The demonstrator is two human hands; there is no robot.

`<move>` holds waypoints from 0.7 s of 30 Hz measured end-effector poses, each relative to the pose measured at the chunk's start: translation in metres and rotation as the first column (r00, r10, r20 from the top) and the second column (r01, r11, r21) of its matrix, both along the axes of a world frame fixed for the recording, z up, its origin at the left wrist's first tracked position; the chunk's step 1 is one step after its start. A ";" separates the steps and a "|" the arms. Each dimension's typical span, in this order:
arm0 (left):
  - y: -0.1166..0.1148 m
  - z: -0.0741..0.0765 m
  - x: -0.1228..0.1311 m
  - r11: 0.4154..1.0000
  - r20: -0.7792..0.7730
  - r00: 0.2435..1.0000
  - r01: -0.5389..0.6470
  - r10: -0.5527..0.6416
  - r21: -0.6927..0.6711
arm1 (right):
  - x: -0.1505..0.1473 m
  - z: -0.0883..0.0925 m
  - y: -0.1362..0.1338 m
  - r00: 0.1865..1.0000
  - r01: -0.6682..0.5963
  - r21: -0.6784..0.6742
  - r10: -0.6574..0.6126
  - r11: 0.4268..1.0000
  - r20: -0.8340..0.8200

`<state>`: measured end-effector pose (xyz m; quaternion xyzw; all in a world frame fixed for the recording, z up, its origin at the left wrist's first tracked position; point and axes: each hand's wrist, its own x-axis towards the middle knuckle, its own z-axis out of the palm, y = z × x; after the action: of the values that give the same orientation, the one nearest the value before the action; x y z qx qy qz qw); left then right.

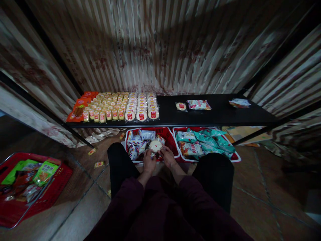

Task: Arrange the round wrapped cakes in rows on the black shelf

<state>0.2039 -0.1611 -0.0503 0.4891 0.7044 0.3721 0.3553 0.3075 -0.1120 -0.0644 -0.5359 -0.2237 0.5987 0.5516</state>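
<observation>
Between my two hands is a round, pale packaged cake point(155, 146) in clear wrap, with a small red mark on its face. My left hand point(148, 161) grips its lower left edge, and my right hand point(167, 156) has fingers closed on its right edge. Both hands are over a red basket point(173, 140) with a white rim, which holds several white and blue striped packets point(136, 144). On the black shelf point(168, 115) beyond, rows of similar round wrapped cakes point(141, 115) stand beside small yellow wrapped snacks point(107, 113).
A second basket point(237, 157) holds teal packets point(208, 142). Orange packets point(77, 110) lie at the shelf's left end; a single round cake point(181, 106), a striped packet point(199, 104) and another packet point(239, 103) lie further right. Small packets point(99, 164) and a red shopping basket point(57, 184) are on the floor.
</observation>
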 end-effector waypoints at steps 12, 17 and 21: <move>0.022 0.007 -0.003 0.973 -0.276 0.945 0.211 -0.179 0.091 | -0.004 0.012 0.002 0.990 -0.138 -0.018 0.138 0.990 0.005; 0.031 0.001 -0.005 0.992 -0.061 0.994 0.098 -0.094 0.077 | -0.004 0.010 0.007 0.982 -0.188 -0.037 0.188 0.982 0.008; 0.036 -0.012 -0.011 0.989 0.281 0.949 -0.130 0.143 -0.065 | -0.003 0.001 0.009 0.980 -0.182 -0.007 0.182 0.983 0.083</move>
<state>0.1934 -0.1252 -0.0625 0.3723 0.6862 0.4461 0.4376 0.3042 -0.1032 -0.0634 -0.5374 -0.2950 0.6237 0.4849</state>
